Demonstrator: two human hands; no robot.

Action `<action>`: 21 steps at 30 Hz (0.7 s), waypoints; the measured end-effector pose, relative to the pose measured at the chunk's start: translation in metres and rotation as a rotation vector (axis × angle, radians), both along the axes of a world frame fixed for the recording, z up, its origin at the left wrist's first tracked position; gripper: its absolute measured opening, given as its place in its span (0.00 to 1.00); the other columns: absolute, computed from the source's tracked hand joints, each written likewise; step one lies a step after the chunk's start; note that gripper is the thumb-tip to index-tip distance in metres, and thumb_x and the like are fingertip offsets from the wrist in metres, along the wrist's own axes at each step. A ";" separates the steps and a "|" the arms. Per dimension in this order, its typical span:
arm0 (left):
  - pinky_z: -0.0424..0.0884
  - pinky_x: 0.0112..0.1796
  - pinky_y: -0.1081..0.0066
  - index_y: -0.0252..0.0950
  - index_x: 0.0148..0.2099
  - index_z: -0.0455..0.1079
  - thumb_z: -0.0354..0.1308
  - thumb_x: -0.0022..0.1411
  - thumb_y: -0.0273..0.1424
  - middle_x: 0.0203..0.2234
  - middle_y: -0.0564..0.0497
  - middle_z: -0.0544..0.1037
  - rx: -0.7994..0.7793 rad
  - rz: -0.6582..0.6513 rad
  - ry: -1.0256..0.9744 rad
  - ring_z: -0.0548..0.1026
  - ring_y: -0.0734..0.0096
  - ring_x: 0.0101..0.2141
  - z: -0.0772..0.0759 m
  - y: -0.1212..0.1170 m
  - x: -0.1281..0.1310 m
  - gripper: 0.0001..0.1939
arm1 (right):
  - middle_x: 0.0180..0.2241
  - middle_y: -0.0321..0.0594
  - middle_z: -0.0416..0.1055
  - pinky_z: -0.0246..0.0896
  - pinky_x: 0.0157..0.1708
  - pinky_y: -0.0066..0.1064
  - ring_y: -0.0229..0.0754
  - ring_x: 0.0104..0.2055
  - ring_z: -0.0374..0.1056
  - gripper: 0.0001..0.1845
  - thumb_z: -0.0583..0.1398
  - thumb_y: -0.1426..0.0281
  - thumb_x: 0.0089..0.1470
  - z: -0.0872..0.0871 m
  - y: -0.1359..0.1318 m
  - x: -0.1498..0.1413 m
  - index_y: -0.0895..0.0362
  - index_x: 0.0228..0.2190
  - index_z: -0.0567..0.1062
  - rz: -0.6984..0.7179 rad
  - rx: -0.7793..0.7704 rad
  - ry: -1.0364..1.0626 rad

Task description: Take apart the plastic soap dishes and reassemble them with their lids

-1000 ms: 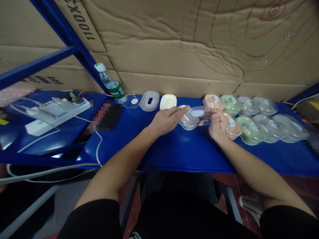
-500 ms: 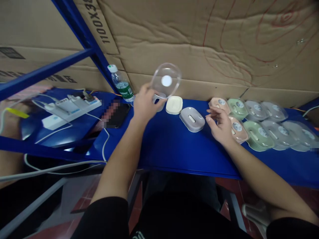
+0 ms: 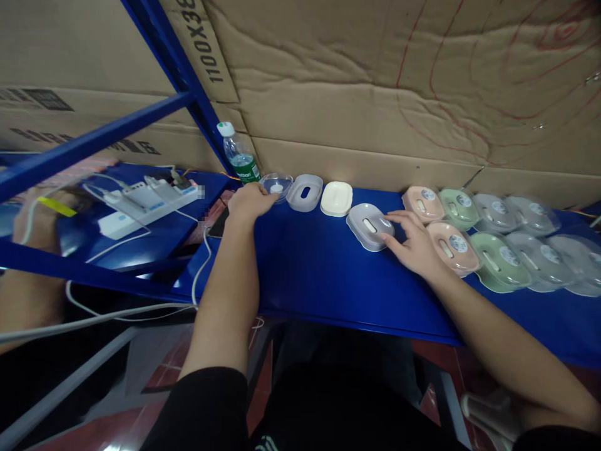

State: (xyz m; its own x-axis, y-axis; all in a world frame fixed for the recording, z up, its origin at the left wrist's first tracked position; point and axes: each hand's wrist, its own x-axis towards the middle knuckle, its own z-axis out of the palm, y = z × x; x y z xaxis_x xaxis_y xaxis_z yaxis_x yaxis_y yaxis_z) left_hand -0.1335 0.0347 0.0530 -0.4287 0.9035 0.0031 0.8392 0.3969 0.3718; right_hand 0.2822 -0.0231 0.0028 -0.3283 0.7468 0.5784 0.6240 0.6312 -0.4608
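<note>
My left hand (image 3: 252, 202) is at the back left of the blue table, its fingers closed on the near edge of a clear plastic lid (image 3: 277, 188) with a white round spot. Some of those fingers are hidden. Right of the lid lie a grey tray with an oval slot (image 3: 305, 192) and a cream tray (image 3: 337, 198). My right hand (image 3: 412, 241) has its thumb and fingers apart at the right edge of a lilac-grey rounded box (image 3: 370, 227) with a white bar in its top. Whether the fingertips touch it is hard to tell.
Two rows of clear-covered boxes, pink (image 3: 454, 248), green (image 3: 500, 262) and grey (image 3: 539, 260), stand right. A water bottle (image 3: 243, 160) is at the back left. Beyond a blue frame bar (image 3: 98, 141) are a power strip (image 3: 145, 210), cables and another person's arm (image 3: 30, 294).
My left hand has lifted the clear lid off the lilac-grey box and carried it left, down beside the bottle. My right hand let go of the lid and has moved to the box's right edge.
</note>
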 end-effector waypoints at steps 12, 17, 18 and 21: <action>0.76 0.48 0.55 0.39 0.43 0.80 0.69 0.55 0.55 0.42 0.40 0.86 -0.012 -0.053 -0.077 0.83 0.42 0.47 -0.018 0.013 -0.013 0.25 | 0.69 0.52 0.65 0.64 0.69 0.63 0.66 0.72 0.64 0.37 0.73 0.52 0.55 -0.002 0.000 0.001 0.49 0.62 0.75 0.027 -0.279 -0.215; 0.75 0.52 0.53 0.39 0.51 0.79 0.70 0.54 0.54 0.48 0.38 0.85 0.028 -0.028 -0.091 0.82 0.40 0.53 -0.017 0.011 -0.013 0.30 | 0.64 0.47 0.73 0.70 0.65 0.60 0.61 0.66 0.71 0.16 0.72 0.61 0.57 -0.002 0.002 0.001 0.50 0.47 0.83 0.045 -0.261 -0.193; 0.75 0.54 0.51 0.39 0.54 0.78 0.71 0.53 0.55 0.51 0.37 0.84 0.038 -0.014 -0.080 0.80 0.38 0.55 -0.015 0.009 -0.012 0.33 | 0.63 0.47 0.75 0.70 0.64 0.59 0.59 0.65 0.73 0.14 0.72 0.62 0.58 -0.002 0.002 0.001 0.50 0.45 0.83 0.056 -0.250 -0.171; 0.73 0.57 0.44 0.39 0.56 0.77 0.71 0.53 0.57 0.57 0.35 0.81 0.088 0.034 -0.058 0.76 0.32 0.60 -0.005 0.001 -0.008 0.36 | 0.59 0.45 0.79 0.70 0.63 0.57 0.56 0.61 0.76 0.12 0.71 0.63 0.59 -0.001 -0.001 -0.001 0.50 0.44 0.83 0.081 -0.204 -0.086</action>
State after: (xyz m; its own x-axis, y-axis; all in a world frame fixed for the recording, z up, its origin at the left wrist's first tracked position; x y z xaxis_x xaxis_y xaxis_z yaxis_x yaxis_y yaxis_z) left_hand -0.1414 0.0356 0.0479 -0.4606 0.8858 0.0564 0.8019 0.3880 0.4543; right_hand 0.2815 -0.0237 0.0018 -0.4339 0.8144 0.3854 0.6176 0.5802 -0.5310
